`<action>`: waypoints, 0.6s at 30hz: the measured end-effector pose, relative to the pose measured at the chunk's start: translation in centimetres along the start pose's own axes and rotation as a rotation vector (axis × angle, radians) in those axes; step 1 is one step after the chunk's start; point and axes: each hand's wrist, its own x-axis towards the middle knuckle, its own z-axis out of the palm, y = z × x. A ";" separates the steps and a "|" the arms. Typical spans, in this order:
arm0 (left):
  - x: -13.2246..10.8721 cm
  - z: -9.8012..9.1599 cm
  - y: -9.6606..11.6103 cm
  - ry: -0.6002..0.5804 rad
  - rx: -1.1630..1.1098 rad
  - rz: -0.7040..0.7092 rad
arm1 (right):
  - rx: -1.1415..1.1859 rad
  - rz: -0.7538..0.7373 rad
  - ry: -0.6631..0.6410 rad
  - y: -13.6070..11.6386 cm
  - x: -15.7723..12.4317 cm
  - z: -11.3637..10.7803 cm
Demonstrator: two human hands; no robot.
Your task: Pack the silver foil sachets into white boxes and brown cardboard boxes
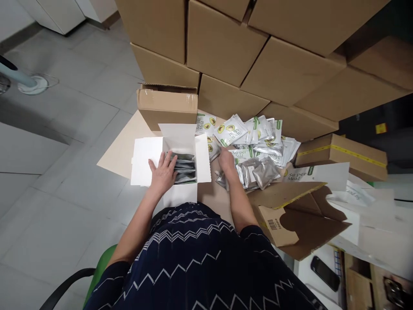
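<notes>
A white carton (147,161) stands with its flaps spread, and several silver pouches (183,165) are lined up on edge inside. My left hand (164,174) rests at the carton's left side, fingers spread, with the fingertips against the pouches. To the right lies a loose heap of white sachets (230,129) printed with avocados and "Su-per Meal". My right hand (227,162) is at the heap's near left edge, its fingers curled downward; the fingertips are hidden. Plain silver pouches (258,172) lie just right of that hand.
Large brown cartons (226,51) are stacked behind the work surface. A smaller brown box (167,103) stands behind the white carton. At right are an opened cardboard box (297,215), a yellow-taped box (342,157) and a black phone (325,273). A green chair (101,267) shows at lower left.
</notes>
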 end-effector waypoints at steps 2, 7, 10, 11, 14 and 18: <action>-0.1 -0.1 0.1 0.009 -0.007 0.005 | -0.111 -0.024 0.077 -1.1 0.1 -3.0; -0.2 -0.2 0.0 0.022 -0.017 0.023 | -0.063 -0.378 0.244 -5.4 -2.3 -10.4; -0.2 0.0 -0.1 0.022 -0.018 0.016 | 0.026 -0.555 0.264 -8.9 -4.8 -12.6; -0.1 0.1 -0.1 0.022 -0.019 0.014 | 0.040 -0.606 0.249 -10.0 -5.4 -12.7; -0.1 0.2 -0.1 0.020 -0.018 0.011 | 0.027 -0.752 0.122 -13.0 -6.0 -10.9; -0.1 0.1 0.0 0.013 -0.009 0.014 | -0.138 -0.903 -0.161 -15.4 -4.9 -5.7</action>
